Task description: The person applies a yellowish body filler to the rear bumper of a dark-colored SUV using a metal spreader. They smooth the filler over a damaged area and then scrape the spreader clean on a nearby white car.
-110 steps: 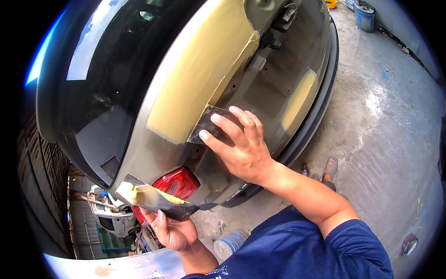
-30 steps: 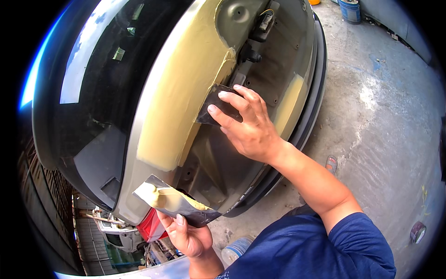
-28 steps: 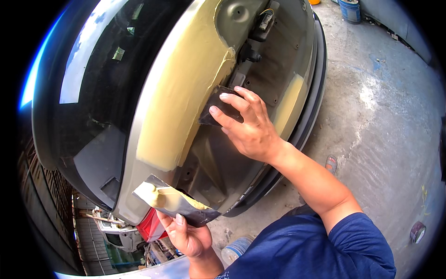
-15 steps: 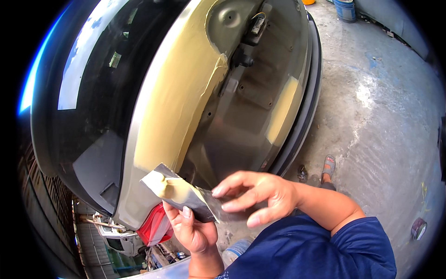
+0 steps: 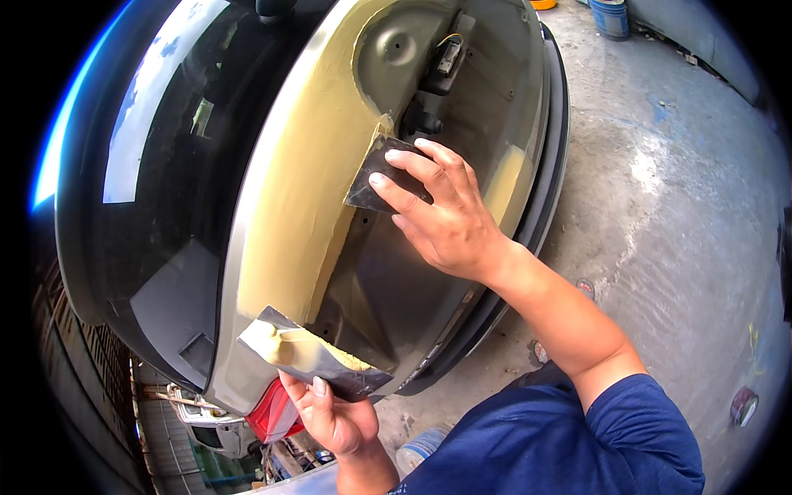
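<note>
My left hand [image 5: 337,422] grips a flat grey plate [image 5: 363,384] from below, near the lower end of the car's rear panel. A lump of cream-yellow body filler [image 5: 271,340] sits at the plate's left end, with more smeared along its upper edge. Further up, my right hand [image 5: 452,214] pinches a thin black spreader [image 5: 378,183]. The spreader's left edge lies at the border of the broad coat of yellow filler [image 5: 289,190] on the panel. Beside that coat, the grey-brown recess [image 5: 388,268] of the tailgate shows bare; my right forearm crosses over its lower part.
Dark rear glass [image 5: 173,264] curves along the left, and a black bumper strip [image 5: 557,140] along the right. A red tail light [image 5: 272,410] is below the plate. Buckets stand at top right [image 5: 610,18] and near my body [image 5: 419,445]. Concrete floor [image 5: 660,280] extends right.
My right hand has moved from the plate up and away to the filler's edge, carrying the spreader. The left hand and plate have shifted slightly down and left.
</note>
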`<action>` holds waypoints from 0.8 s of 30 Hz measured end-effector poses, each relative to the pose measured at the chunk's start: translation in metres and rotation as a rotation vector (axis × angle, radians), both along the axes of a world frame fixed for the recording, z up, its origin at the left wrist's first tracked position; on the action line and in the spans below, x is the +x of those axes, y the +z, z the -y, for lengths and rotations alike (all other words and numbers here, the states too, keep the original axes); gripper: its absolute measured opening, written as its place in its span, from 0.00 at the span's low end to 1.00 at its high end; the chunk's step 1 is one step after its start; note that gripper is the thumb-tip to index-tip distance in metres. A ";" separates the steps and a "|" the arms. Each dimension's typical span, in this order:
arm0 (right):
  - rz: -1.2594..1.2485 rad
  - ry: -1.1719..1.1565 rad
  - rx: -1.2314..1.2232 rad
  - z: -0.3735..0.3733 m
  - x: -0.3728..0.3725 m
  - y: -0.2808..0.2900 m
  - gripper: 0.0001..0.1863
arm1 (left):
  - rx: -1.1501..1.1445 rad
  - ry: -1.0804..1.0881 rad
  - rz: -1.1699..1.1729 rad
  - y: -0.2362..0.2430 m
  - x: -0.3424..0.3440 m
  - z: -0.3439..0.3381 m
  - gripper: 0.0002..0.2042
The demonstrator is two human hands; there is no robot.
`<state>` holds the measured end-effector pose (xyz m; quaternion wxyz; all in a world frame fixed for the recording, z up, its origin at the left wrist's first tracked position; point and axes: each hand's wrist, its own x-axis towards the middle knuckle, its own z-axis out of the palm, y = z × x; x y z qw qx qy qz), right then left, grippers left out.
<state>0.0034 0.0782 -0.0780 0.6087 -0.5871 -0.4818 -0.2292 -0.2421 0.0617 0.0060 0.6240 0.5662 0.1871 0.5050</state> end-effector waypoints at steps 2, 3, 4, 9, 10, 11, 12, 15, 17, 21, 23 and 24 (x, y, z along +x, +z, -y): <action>0.012 0.004 0.000 -0.003 0.002 -0.001 0.24 | 0.002 0.015 -0.005 0.000 0.000 0.000 0.27; 0.020 0.004 -0.006 -0.004 0.003 -0.004 0.23 | 0.003 0.021 -0.006 0.000 0.001 0.000 0.27; 0.029 0.004 -0.011 -0.006 0.003 -0.007 0.22 | 0.003 0.021 -0.006 0.000 0.002 0.000 0.27; 0.008 0.037 -0.030 -0.002 0.002 -0.020 0.21 | 0.007 0.047 -0.018 -0.003 0.010 -0.004 0.26; -0.003 0.043 -0.046 0.003 0.001 -0.021 0.21 | -0.002 0.039 -0.021 -0.003 0.012 -0.004 0.26; -0.051 0.121 -0.025 0.011 -0.002 -0.022 0.22 | -0.011 0.031 -0.024 -0.003 0.014 -0.003 0.26; -0.097 0.199 -0.004 0.024 -0.006 -0.016 0.23 | -0.020 0.022 -0.025 -0.002 0.017 -0.002 0.26; -0.266 0.714 0.159 0.060 -0.017 -0.003 0.25 | -0.045 -0.042 -0.025 -0.006 0.026 -0.004 0.26; -0.377 1.369 0.239 0.069 -0.031 -0.010 0.21 | -0.047 -0.073 -0.005 -0.008 0.030 -0.004 0.25; -0.097 0.636 0.053 0.058 -0.009 -0.027 0.21 | 0.013 -0.064 0.014 0.003 0.037 -0.007 0.24; -0.092 0.382 0.002 0.047 0.007 -0.017 0.22 | 0.041 -0.074 0.035 0.005 0.038 -0.005 0.24; -0.089 0.314 0.000 0.040 0.014 -0.012 0.23 | 0.038 -0.067 0.034 0.003 0.036 -0.005 0.25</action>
